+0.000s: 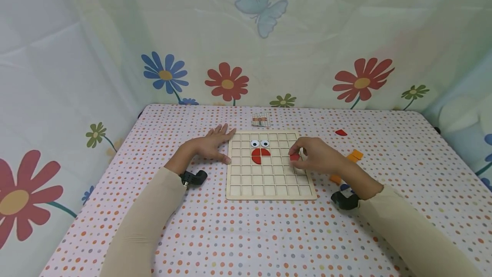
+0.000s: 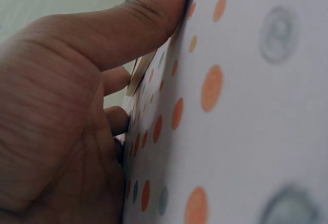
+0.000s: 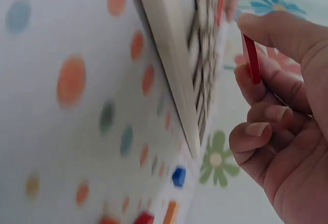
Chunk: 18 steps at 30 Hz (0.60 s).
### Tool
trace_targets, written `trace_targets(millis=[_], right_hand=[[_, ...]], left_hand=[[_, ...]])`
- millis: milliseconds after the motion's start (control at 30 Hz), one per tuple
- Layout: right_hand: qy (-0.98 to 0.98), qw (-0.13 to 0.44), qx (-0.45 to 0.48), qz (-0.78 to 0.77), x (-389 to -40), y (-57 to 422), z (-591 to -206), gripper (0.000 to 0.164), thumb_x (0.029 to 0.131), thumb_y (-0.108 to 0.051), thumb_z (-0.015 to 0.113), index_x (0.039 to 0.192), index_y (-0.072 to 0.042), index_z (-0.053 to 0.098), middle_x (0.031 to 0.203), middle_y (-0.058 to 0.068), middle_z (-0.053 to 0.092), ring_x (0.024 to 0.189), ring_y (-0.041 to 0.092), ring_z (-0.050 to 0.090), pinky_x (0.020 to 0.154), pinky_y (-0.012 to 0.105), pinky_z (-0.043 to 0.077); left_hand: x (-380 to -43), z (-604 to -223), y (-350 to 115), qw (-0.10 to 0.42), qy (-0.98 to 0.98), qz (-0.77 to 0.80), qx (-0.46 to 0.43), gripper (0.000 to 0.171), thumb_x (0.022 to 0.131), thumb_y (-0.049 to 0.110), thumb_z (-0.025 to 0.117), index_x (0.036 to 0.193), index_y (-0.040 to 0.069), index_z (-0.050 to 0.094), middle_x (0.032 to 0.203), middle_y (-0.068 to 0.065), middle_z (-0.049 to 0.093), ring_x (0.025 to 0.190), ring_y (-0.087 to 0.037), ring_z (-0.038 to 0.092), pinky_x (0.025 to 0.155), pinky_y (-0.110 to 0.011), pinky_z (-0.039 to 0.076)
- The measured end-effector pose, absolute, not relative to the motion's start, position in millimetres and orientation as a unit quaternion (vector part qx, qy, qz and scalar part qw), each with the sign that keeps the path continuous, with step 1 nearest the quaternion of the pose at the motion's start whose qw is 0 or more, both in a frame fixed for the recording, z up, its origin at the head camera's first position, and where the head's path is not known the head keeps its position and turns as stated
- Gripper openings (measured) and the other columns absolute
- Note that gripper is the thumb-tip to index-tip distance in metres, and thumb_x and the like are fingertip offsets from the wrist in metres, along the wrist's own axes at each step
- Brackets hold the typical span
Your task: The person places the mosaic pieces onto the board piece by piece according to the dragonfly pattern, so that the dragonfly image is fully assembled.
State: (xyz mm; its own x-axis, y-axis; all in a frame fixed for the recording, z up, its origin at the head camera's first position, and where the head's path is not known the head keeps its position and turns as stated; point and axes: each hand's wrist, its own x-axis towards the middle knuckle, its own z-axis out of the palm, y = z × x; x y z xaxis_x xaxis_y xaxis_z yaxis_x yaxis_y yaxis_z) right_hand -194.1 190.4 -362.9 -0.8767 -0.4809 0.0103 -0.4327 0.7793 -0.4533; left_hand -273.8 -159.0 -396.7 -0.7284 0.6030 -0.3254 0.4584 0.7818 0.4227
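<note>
A wooden grid board (image 1: 246,183) lies flat on the table. My left hand (image 1: 213,143) rests at its left edge with fingers spread; the left wrist view shows the thumb (image 2: 138,24) by the board's side. Over the board's right part, my right hand (image 1: 317,155) pinches a red piece (image 1: 294,157) between thumb and fingers. That thin red piece (image 3: 251,57) is held apart from the board in the right wrist view. Two googly eyes (image 1: 259,143) sit in upper grid cells, with red quarter-circle pieces (image 1: 256,160) just below them.
A small card with a printed grid picture (image 1: 261,119) lies behind the board. To the right are a loose red piece (image 1: 341,132), orange pieces (image 1: 357,154) and a blue piece (image 1: 344,187), partly hidden by the right wrist. A flowered curtain (image 1: 307,46) hangs behind the table.
</note>
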Motion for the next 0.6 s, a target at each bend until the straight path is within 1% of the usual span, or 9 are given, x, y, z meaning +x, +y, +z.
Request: trace_targets(millis=[200,300,467,600], right_hand=[[0.941,0.077,-0.246,-0.221,-196.5,162.0,-364.8,0.022,0.082,-0.022,0.080,0.099,-0.011,0.070,0.092,-0.001,0.068,0.074,0.014,0.051,0.063,0.024,0.044],[0.939,0.080,-0.254,-0.220,-197.1,148.0,-364.7,0.023,0.083,-0.024,0.080,0.100,-0.011,0.071,0.095,-0.002,0.070,0.075,0.012,0.053,0.066,0.025,0.046],[0.942,0.065,-0.261,-0.200,-199.5,129.6,-363.2,0.025,0.084,-0.025,0.079,0.102,-0.009,0.072,0.098,0.000,0.071,0.082,0.012,0.059,0.075,0.029,0.051],[0.947,0.078,-0.250,-0.188,-201.6,120.2,-363.0,0.024,0.085,-0.026,0.078,0.102,-0.010,0.072,0.098,0.000,0.070,0.082,0.014,0.058,0.073,0.030,0.050]], left_hand=[[-272.7,-395.1,-159.3,0.231,0.913,0.166,0.294,0.108,0.085,0.049,0.072,0.160,0.020,0.000,0.165,-0.013,-0.015,0.152,-0.031,-0.019,0.124,-0.050,-0.009],[-271.8,-393.9,-159.1,0.231,0.912,0.168,0.294,0.108,0.085,0.048,0.072,0.160,0.019,0.000,0.165,-0.013,-0.015,0.152,-0.031,-0.018,0.124,-0.050,-0.009],[-272.0,-394.0,-158.9,0.229,0.913,0.169,0.292,0.108,0.085,0.048,0.072,0.160,0.019,0.000,0.165,-0.013,-0.015,0.153,-0.031,-0.018,0.124,-0.050,-0.009],[-272.3,-393.4,-158.7,0.231,0.912,0.172,0.291,0.108,0.085,0.048,0.073,0.160,0.019,0.001,0.165,-0.013,-0.014,0.153,-0.031,-0.018,0.124,-0.050,-0.010]])
